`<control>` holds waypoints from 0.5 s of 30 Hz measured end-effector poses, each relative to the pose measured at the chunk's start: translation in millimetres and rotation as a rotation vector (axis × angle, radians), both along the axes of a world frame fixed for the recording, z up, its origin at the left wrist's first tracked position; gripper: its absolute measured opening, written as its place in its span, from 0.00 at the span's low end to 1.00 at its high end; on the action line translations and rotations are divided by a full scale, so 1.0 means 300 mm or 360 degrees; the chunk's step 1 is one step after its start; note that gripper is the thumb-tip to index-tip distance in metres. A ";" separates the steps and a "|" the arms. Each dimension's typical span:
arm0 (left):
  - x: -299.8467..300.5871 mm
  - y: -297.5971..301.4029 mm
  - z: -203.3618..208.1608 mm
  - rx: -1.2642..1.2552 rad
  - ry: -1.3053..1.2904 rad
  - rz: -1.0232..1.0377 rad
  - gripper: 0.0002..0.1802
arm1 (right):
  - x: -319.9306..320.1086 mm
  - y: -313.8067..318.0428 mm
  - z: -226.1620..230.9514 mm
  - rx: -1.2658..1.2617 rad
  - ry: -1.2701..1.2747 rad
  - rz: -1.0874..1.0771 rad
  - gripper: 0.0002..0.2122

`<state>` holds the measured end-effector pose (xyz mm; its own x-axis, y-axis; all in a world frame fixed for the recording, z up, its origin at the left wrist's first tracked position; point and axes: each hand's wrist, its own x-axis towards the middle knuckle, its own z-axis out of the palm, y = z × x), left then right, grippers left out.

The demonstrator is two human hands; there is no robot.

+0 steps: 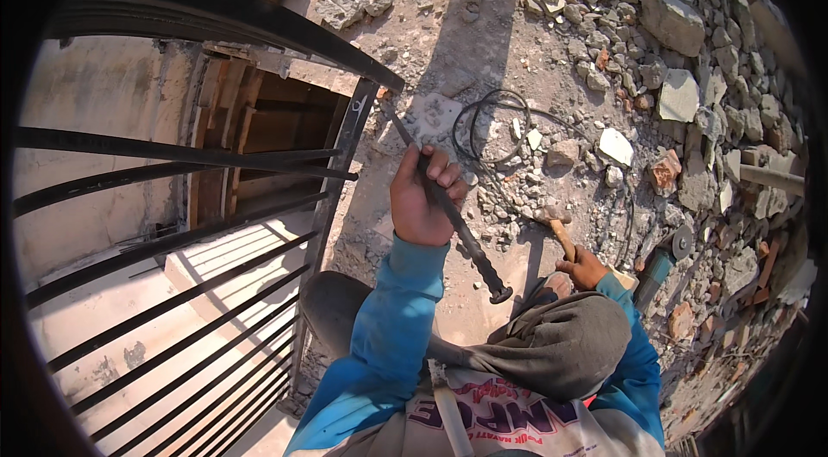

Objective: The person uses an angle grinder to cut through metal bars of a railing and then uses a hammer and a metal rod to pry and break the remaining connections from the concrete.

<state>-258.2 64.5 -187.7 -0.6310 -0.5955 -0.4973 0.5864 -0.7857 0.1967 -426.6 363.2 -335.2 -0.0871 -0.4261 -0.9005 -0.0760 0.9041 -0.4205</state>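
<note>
Our left hand [424, 209] is wrapped around the steel chisel [470, 241], thumb on one side and fingers curled over the other. Our right hand [586, 270] grasps the wooden handle of the hammer [563, 240] beside the folded right leg. The chisel slants above the ground in front of us, its far tip near the corner of the black metal railing [332, 151] and its flared end toward our knees; we cannot tell whether the tip touches anything. We judge it heavy, stiff and hard to break, perhaps slippery with dust, and best held around mid-shaft, clear of the flared end. Farther out, a black cable [455, 131] lies looped on the ground, an angle grinder [657, 269] sits to our right, and broken concrete [671, 20] is heaped beyond.
</note>
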 end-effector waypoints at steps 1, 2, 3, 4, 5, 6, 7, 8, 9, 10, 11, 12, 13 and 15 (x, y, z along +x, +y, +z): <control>0.009 0.000 -0.010 -0.0020 0.0062 -0.0030 0.14 | 0.002 -0.003 0.009 0.0039 -0.0020 -0.0029 0.22; 0.024 0.001 -0.034 -0.0038 0.0120 -0.0064 0.14 | 0.006 0.007 -0.010 -0.0073 0.0091 0.0036 0.21; 0.042 0.004 -0.061 -0.0056 0.0176 -0.0100 0.15 | 0.003 0.016 -0.021 -0.0084 0.0069 0.0008 0.21; 0.068 0.014 -0.096 -0.0064 0.0127 -0.0037 0.15 | 0.001 0.015 -0.016 -0.0091 0.0045 -0.0023 0.22; 0.100 0.024 -0.119 0.0017 0.0078 0.0033 0.16 | 0.002 0.002 -0.006 -0.0104 0.0010 -0.0049 0.22; 0.131 0.032 -0.136 0.0098 0.0029 0.0103 0.16 | 0.007 -0.010 0.013 -0.0093 -0.0042 -0.0159 0.21; 0.151 0.037 -0.152 0.0179 -0.0014 0.0164 0.16 | 0.003 -0.007 0.012 -0.0130 0.0016 -0.0128 0.21; 0.178 0.042 -0.169 0.0172 -0.0015 0.0168 0.17 | 0.007 0.006 0.003 -0.0167 0.0064 -0.0091 0.21; 0.203 0.044 -0.182 0.0164 -0.0017 0.0171 0.18 | 0.010 0.021 -0.010 -0.0203 0.0111 -0.0056 0.21; 0.218 0.054 -0.188 0.0167 -0.0026 0.0175 0.18 | 0.019 0.033 -0.019 -0.0189 0.0157 -0.0015 0.21; 0.228 0.066 -0.193 0.0112 -0.0049 0.0174 0.20 | 0.022 0.041 -0.024 -0.0241 0.0123 -0.0064 0.21; 0.235 0.075 -0.196 0.0057 -0.0071 0.0172 0.22 | 0.020 0.052 -0.021 -0.0292 0.0089 -0.0114 0.21; 0.238 0.085 -0.192 0.0000 -0.0095 0.0177 0.24 | 0.018 0.051 -0.015 -0.0344 0.0054 -0.0159 0.21; 0.236 0.106 -0.179 -0.0125 -0.0155 0.0123 0.30 | 0.014 0.061 -0.032 -0.0319 -0.0005 -0.0192 0.21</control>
